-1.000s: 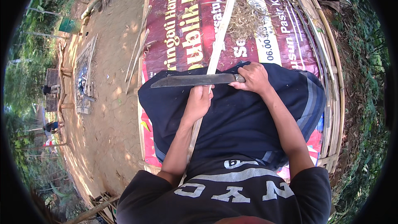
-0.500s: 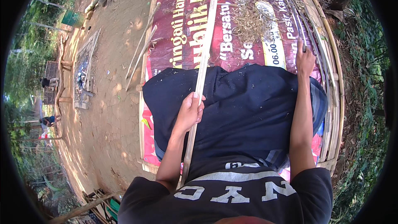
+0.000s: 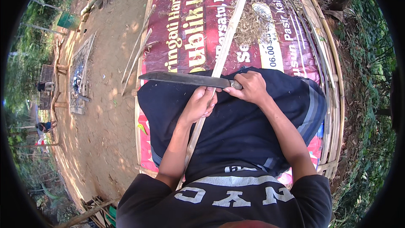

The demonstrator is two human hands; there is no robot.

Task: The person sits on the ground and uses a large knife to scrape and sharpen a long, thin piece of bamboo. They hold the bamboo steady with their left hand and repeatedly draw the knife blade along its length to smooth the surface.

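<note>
My left hand (image 3: 197, 106) is closed round a long pale strip of split bamboo (image 3: 230, 36). The strip slants from beside my torso, over my lap, to the far edge of the view. In my right hand (image 3: 253, 87) is the wooden handle of a machete (image 3: 177, 77). Its broad dark blade points left and lies across the strip, just beyond my left fingers. Whether the edge bites into the bamboo cannot be made out. A dark cloth (image 3: 240, 122) covers my legs under both hands.
I sit on a bamboo platform (image 3: 337, 97) spread with a red printed banner (image 3: 181, 25). A heap of curly shavings (image 3: 249, 27) lies ahead, with thin strips (image 3: 310, 29) along the right edge. Sticks (image 3: 137, 55) lean at the left. Far left, a person (image 3: 44, 126) is on the dirt ground.
My right hand has swung the machete in from the far right, laying its blade across the bamboo strip. The strip's far end has tilted rightward, and my left hand has shifted slightly right.
</note>
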